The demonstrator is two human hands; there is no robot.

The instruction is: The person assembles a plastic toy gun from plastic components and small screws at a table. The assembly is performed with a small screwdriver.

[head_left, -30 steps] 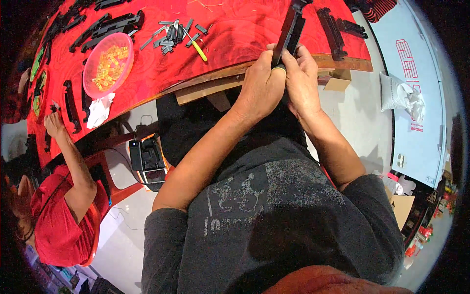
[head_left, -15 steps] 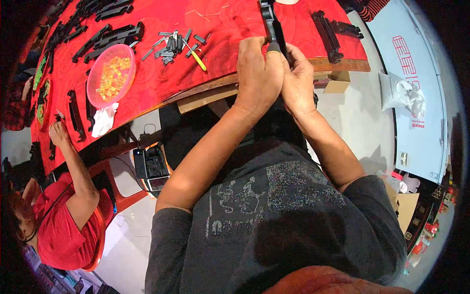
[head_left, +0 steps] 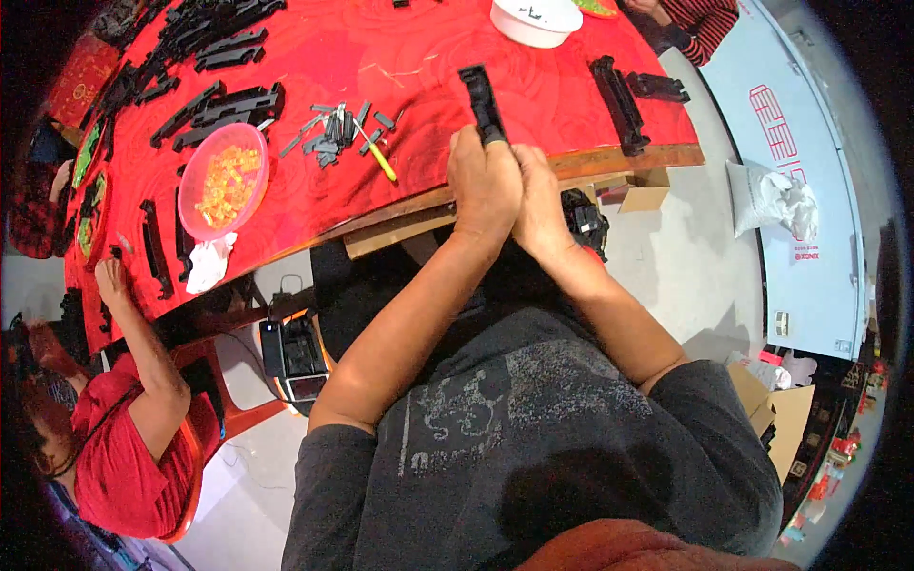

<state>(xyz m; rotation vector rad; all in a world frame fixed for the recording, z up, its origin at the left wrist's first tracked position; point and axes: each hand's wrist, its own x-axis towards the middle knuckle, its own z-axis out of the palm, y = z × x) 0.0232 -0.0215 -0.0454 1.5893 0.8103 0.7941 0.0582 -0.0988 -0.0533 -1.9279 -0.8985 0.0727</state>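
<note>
Both my hands are closed around one long black plastic part at the table's near edge. Its far end sticks up past my fingers, over the red tablecloth; the near end is hidden in my grip. My left hand wraps it from the left. Pressed against that hand, my right hand closes round the lower part, its fingertips mostly hidden. To the left lie a heap of small dark strips and a yellow-handled tool with a thin shaft.
A pink bowl of orange pieces stands left, with crumpled white tissue beside it. Long black parts lie right, more at far left. A white bowl sits at the back. A red-shirted person works on my left.
My hands and the black part have shifted left and slightly down, and more of the part's far end shows. The view has tilted, bringing the white bowl further into sight.
</note>
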